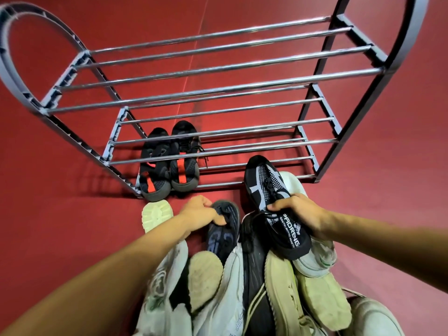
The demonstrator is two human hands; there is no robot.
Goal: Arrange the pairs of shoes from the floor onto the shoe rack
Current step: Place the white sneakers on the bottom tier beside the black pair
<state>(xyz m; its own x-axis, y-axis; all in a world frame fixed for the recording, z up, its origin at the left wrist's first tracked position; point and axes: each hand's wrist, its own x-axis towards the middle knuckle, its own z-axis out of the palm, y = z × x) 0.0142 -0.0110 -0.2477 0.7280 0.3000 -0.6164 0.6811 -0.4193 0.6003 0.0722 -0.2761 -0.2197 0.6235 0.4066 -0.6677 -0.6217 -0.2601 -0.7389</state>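
The black-and-white knit shoe [271, 202] sits in the right hand [300, 212], fingers curled over its laced top, toe aimed toward 11 o'clock at the shoe rack [218, 90], heel trailing toward 5 o'clock. Its likely partner, a dark knit shoe [224, 232], lies in the floor pile at 9 o'clock from it, long axis running roughly 12 to 6, and the left hand [201, 213] pinches its upper near the opening. Each hand is nearer its own shoe, so I judge both can go up together. At 12 o'clock, 1 black-and-red pair [169, 161] already stands on the rack's lowest bars, left end; the free stretch to its right lies straight ahead of the right hand. Pale sneakers [286, 292] crowd the pile at 6 o'clock.
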